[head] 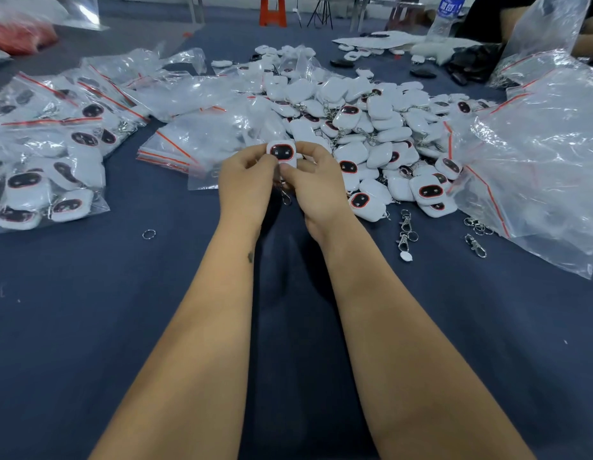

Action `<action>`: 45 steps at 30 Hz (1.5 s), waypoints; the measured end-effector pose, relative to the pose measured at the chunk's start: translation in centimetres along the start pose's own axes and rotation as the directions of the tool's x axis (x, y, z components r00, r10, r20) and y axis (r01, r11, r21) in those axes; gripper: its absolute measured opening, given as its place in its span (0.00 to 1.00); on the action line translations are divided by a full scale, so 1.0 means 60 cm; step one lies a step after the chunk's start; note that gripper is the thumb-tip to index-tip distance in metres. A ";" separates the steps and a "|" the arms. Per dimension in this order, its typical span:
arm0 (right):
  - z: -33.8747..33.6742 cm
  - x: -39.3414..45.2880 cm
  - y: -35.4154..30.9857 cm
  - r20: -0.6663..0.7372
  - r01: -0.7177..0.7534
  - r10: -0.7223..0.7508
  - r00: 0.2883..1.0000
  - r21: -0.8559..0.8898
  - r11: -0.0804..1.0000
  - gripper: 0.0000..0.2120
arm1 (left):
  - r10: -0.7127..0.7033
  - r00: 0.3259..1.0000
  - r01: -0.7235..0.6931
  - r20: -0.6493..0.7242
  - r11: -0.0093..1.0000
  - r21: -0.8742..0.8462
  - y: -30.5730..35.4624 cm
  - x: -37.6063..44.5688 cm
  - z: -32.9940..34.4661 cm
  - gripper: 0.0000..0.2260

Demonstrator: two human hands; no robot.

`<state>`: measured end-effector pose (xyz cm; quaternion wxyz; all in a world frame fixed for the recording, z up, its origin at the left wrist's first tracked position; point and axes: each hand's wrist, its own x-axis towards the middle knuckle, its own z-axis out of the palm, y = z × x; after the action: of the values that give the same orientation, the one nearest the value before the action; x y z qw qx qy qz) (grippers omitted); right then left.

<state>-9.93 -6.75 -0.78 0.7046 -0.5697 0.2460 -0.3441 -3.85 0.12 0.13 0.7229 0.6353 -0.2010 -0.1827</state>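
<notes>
Fob (281, 153) is held upright with its face to the camera. The black oval window's long axis runs left-right and the chain end points down toward the person. The clasp (286, 196) hangs below it, between the wrists, and the chain is partly hidden by fingers. Left hand (247, 182) pinches the fob's left edge with fingers curled. Right hand (316, 185) pinches its right edge and lower corner, also curled. The fob sits at the fingertips of both hands, above the knuckles and off the tabletop (89, 310).

The pile (371, 127) of like fobs lies just right of and behind the held fob. Flat empty zip bags (195, 141) lie left of the pile, directly behind the hands. Filled bags (46, 180) are far left of the pile. A large clear bag (537, 161) is right of the pile. Loose clasps (404, 234) lie at the pile's near edge. A lone ring (149, 234) lies well left of the pile on bare cloth. A bottle (446, 14) stands far behind the pile. Nothing lies between the hands and the fob.
</notes>
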 end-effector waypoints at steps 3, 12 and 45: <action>0.002 0.001 0.002 -0.030 0.012 -0.012 0.999 -0.007 1.000 0.13 | -0.012 1.000 0.012 0.003 1.000 -0.015 -0.002 -0.002 0.006 0.07; 0.003 0.000 -0.001 -0.065 -0.001 0.001 0.998 0.008 1.000 0.12 | 0.007 1.000 -0.007 0.003 0.999 0.035 -0.006 -0.002 0.013 0.08; 0.012 -0.004 -0.011 -0.133 -0.067 0.076 0.988 0.071 0.995 0.06 | 0.058 0.998 -0.062 0.024 0.973 0.224 -0.016 0.003 0.015 0.07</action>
<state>-9.67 -6.16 -0.01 0.7167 -0.5120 0.3019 -0.3647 -4.19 -0.85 -0.73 0.6497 0.7052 -0.2457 -0.1423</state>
